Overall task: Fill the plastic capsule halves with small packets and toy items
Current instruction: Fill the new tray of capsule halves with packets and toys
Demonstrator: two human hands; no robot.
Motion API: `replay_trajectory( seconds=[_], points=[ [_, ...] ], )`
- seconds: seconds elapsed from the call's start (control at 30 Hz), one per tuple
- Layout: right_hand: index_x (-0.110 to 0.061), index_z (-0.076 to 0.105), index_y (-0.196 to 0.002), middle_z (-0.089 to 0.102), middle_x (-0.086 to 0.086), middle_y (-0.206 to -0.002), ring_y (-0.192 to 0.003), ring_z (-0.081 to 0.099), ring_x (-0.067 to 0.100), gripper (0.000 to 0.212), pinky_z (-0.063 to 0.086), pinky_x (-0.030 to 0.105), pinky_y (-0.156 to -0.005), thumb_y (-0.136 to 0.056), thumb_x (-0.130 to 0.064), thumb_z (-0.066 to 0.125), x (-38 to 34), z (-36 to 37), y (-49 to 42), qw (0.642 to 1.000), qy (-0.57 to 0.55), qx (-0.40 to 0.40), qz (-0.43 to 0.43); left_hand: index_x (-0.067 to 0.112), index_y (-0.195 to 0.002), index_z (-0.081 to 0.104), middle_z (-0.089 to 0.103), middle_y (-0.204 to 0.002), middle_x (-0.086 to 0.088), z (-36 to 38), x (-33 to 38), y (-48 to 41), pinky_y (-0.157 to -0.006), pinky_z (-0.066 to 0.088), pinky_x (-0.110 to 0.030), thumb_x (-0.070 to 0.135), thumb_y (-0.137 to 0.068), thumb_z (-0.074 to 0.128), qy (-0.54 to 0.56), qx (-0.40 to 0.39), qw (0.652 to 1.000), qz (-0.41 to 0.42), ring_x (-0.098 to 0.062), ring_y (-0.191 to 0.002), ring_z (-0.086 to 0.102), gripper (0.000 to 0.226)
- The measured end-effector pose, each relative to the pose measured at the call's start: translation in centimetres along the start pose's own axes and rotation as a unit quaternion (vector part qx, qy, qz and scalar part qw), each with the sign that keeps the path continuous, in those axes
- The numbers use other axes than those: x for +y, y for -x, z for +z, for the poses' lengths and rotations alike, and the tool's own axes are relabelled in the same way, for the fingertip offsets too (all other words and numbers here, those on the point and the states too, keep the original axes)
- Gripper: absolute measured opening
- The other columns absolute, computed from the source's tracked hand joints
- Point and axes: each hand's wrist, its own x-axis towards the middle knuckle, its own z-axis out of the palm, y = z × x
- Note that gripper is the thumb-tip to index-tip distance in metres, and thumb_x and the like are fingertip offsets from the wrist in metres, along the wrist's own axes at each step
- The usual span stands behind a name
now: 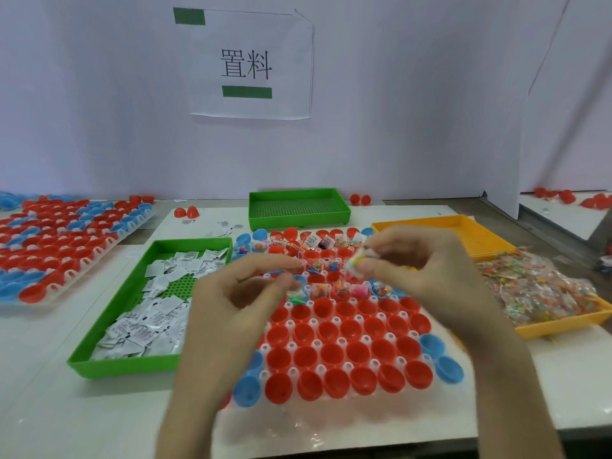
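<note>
1. Red and blue capsule halves (49, 246) fill a side rack (96, 256) at far left, which the frame edge cuts off.
2. Next to it, a green tray (99, 362) holds a heap of white packets (155, 313). The left forearm covers its near right corner.
3. Over the middle hovers the left hand (238, 293), fingers curled, thumb close to forefinger. Blur makes it impossible to tell whether the thin blue sliver at its fingertips is pinched or lies in a cup below.
4. Under both hands lies the main rack (316, 343). Its far rows carry toy items (359, 289) and packets. The near rows are unfilled red cups, with blue ones at the flanks. The hands hide part of the middle rows.
5. Above the filled rows, the right hand (424, 266) pinches a small clear packet (356, 265) between thumb and forefingers. Its contents are a yellow-white blur.
6. Behind, a second tray (298, 207), also green, stands near the wall under a paper sign (248, 64).
7. At right, a yellow tray (463, 233) holds a pile of colourful toy bags (536, 289). The right wrist hides its near left corner.
</note>
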Motion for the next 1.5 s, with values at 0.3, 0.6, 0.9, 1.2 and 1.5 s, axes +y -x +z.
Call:
replay_trajectory(
  seconds=[0.3,0.6,0.9,1.2,1.5],
  points=[
    [-0.025,0.073,-0.081,0.072,-0.013,-0.073,-0.074,0.067,0.000,0.017,0.051,0.013,-0.065,-0.074,-0.015,0.085,5.7,-6.9,0.7,0.969,0.225,0.066,0.078,0.053,-0.088,0.075,0.072,-0.106,0.015,-12.0,-5.4,-0.7,-0.091,0.054,-0.042,0.012,-0.087,0.075,-0.310,-0.016,0.937,-0.158,-0.004,-0.100,0.067,0.040],
    [-0.025,0.074,-0.080,0.072,-0.011,-0.078,-0.077,0.067,0.009,0.014,0.055,0.026,-0.070,-0.076,-0.018,0.085,7.8,-6.1,0.6,0.964,0.250,0.033,0.083,0.037,-0.095,0.069,0.066,-0.099,0.008,-9.5,-7.2,-1.3,-0.074,0.045,-0.030,0.007,-0.081,0.080,-0.390,-0.077,0.898,-0.190,-0.006,-0.089,0.058,0.035],
    [-0.030,0.071,-0.076,0.069,-0.014,-0.074,-0.076,0.062,-0.006,0.019,0.046,0.008,-0.061,-0.075,-0.018,0.086,9.4,-4.3,-1.2,0.965,0.248,0.026,0.082,0.031,-0.089,0.074,0.068,-0.087,0.001,-9.9,-7.7,-1.1,-0.060,0.047,-0.027,0.000,-0.079,0.080,-0.327,0.036,0.922,-0.204,-0.017,-0.072,0.066,0.033],
    [-0.024,0.072,-0.075,0.067,-0.013,-0.073,-0.068,0.059,0.001,0.017,0.042,0.004,-0.059,-0.075,-0.015,0.086,10.4,-3.3,-1.7,0.954,0.280,0.015,0.102,0.033,-0.086,0.073,0.070,-0.084,0.005,-10.0,-8.0,-1.2,-0.058,0.047,-0.026,0.002,-0.081,0.078,-0.314,0.073,0.926,-0.196,-0.012,-0.073,0.066,0.032],
    [-0.018,0.070,-0.074,0.067,-0.007,-0.076,-0.072,0.061,0.005,0.017,0.038,0.013,-0.058,-0.075,-0.012,0.086,10.6,-3.3,-2.4,0.952,0.278,-0.025,0.124,0.037,-0.084,0.070,0.068,-0.082,0.009,-9.8,-8.3,-1.2,-0.053,0.048,-0.026,0.005,-0.080,0.079,-0.310,0.085,0.927,-0.192,-0.008,-0.072,0.063,0.033]
  ],
)
